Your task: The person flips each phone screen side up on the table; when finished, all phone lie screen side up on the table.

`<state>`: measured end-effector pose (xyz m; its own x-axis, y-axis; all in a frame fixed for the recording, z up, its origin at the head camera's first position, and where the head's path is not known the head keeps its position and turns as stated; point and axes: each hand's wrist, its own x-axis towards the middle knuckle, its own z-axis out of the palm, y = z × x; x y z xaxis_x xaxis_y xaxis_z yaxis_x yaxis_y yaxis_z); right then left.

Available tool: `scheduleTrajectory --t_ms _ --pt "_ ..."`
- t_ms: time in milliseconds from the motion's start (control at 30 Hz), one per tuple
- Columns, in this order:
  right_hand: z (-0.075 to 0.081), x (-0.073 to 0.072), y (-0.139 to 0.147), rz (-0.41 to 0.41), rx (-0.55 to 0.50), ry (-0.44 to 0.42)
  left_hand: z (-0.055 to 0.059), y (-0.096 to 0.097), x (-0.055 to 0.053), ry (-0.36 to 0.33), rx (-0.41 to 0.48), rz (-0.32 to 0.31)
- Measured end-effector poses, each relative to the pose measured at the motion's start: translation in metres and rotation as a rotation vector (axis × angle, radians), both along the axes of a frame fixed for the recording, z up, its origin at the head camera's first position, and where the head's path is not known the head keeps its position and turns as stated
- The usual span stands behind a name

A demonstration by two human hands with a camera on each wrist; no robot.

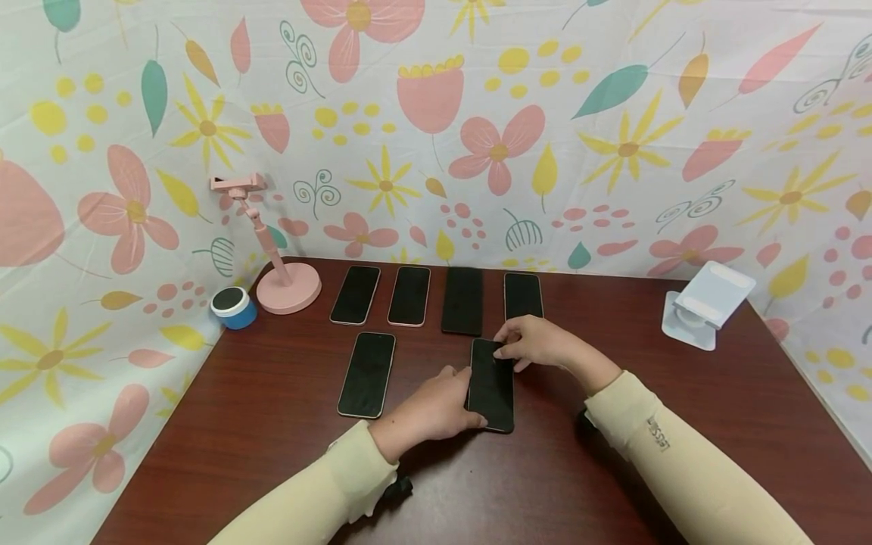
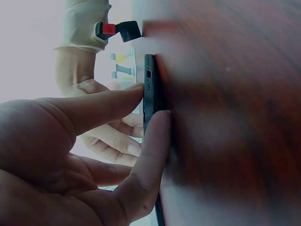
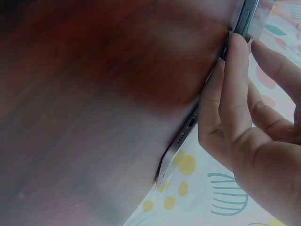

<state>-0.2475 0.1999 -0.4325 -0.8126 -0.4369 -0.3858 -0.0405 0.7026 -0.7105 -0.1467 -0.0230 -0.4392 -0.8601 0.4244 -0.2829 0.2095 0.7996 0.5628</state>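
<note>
A black-screened smartphone (image 1: 492,390) lies face up, or nearly so, on the table in front of the person. The left hand (image 1: 436,405) grips its lower left part. In the left wrist view the left thumb and a finger pinch the phone's port end (image 2: 149,70). At the upper right corner the right hand (image 1: 538,342) holds the same phone, thumb over the screen. The right wrist view shows the right fingers (image 3: 235,89) at the phone's side edge (image 3: 245,21). Left of the left hand lies another phone (image 1: 366,375).
Along the back of the brown table (image 1: 238,454) lie several more phones (image 1: 409,296), one partly behind the right hand. A pink phone stand (image 1: 289,288) and a blue-and-white jar (image 1: 234,308) stand at back left. At back right is a white folding stand (image 1: 708,303). Floral cloth hangs behind.
</note>
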Motion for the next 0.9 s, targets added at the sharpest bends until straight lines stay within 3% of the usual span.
scheduleTrajectory --t_ms 467,633,900 --pt "0.003 0.006 -0.005 -0.011 0.033 0.024 0.001 -0.003 -0.001 -0.021 0.001 0.007" --pt "0.01 0.009 0.001 -0.015 0.042 0.048 0.007 -0.013 -0.005 -0.006 0.013 -0.034" --pt "0.032 0.018 0.008 -0.018 0.061 0.147 0.019 -0.037 -0.015 0.084 0.016 -0.133"
